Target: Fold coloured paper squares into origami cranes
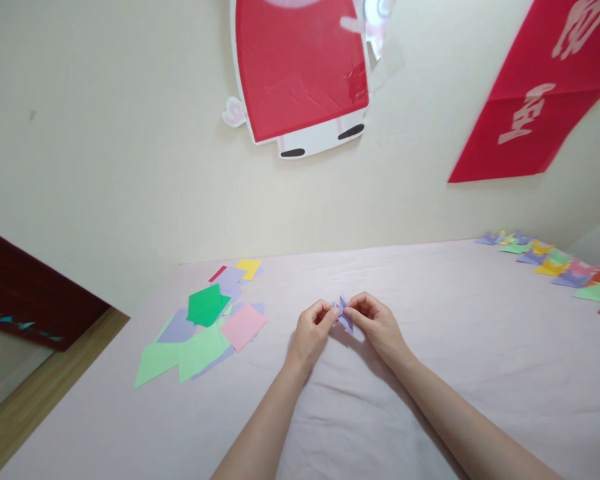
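Observation:
A small folded piece of purple origami paper (346,323) is held between my two hands, just above the pale sheet. My left hand (314,328) pinches its left side between thumb and fingers. On the other side, the thumb and fingers of my right hand (376,321) are closed on the same paper. Pointed folds stick up and down between the fingertips; the parts under the fingers are hidden.
Loose paper squares lie to the left, among them a dark green sheet (207,305), a pink one (243,327) and light green ones (203,353). Several folded paper figures (550,267) line the right edge of the pale pink sheet (430,280). A wall (155,167) rises behind.

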The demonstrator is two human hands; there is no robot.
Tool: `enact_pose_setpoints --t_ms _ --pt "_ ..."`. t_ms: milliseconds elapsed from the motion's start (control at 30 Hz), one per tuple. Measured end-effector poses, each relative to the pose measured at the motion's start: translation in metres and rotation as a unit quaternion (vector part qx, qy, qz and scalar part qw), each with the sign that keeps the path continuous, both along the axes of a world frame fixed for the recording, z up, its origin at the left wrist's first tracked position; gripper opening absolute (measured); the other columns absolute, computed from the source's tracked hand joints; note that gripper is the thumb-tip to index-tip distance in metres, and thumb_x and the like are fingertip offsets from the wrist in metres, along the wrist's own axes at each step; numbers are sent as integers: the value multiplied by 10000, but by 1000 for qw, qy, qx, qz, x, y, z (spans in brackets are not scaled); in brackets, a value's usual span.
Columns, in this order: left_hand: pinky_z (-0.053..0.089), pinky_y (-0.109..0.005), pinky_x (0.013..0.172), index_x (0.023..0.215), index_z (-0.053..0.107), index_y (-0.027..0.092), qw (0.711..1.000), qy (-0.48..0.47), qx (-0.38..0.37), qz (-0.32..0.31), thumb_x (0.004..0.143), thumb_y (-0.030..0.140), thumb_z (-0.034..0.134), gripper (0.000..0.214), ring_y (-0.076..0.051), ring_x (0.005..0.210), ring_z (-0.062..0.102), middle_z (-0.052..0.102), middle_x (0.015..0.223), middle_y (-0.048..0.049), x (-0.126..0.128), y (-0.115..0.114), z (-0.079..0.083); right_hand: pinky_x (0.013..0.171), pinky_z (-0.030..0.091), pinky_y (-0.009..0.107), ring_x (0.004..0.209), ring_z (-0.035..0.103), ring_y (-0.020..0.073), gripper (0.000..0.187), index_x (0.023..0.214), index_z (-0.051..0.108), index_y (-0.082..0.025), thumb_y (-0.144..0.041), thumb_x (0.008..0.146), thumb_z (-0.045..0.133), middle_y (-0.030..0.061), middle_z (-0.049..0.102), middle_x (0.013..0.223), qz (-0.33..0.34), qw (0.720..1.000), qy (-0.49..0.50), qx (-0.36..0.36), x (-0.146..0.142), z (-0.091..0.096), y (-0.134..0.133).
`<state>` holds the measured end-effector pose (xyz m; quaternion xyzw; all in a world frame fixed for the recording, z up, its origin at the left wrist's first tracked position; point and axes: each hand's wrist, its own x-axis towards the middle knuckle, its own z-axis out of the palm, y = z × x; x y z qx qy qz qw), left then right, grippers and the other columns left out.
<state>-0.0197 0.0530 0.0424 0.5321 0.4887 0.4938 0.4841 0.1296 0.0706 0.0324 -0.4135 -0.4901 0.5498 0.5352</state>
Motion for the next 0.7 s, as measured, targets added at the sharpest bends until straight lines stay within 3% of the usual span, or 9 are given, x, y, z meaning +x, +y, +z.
enact_pose_setpoints --t_ms 133,400,567,700 --pt "350 -228 589 690 550 180 999 36 18 22 786 403 653 264 -114 604 447 511 639 42 3 0 -7 580 419 261 600 531 134 330 756 595 -213 -403 626 831 -36 585 651 -11 1000 27 0 -1 -1 1" --pt "385 -228 613 697 597 175 998 21 18 62 766 347 663 197 -123 637 493 569 664 25 7 0 -13 590 437 279 582 543 143 407 938 588 -232 -419 651 808 -56 583 609 -27 999 22 -4 -4 2 -2" --pt "381 -215 504 734 592 183 997 -18 -4 68 765 394 667 225 -119 531 516 569 580 37 9 -2 -12 576 416 282 593 519 143 312 728 646 -200 -481 681 774 -11 609 648 -9 1000 -25 2 -2 2 0" --pt "480 -250 665 759 597 182 994 -58 9 87 735 374 683 211 -147 680 619 652 709 4 13 -1 -13 510 362 258 530 457 117 326 706 645 -197 -502 696 762 -20 588 630 -11 999 -37 1 -2 4 -1"
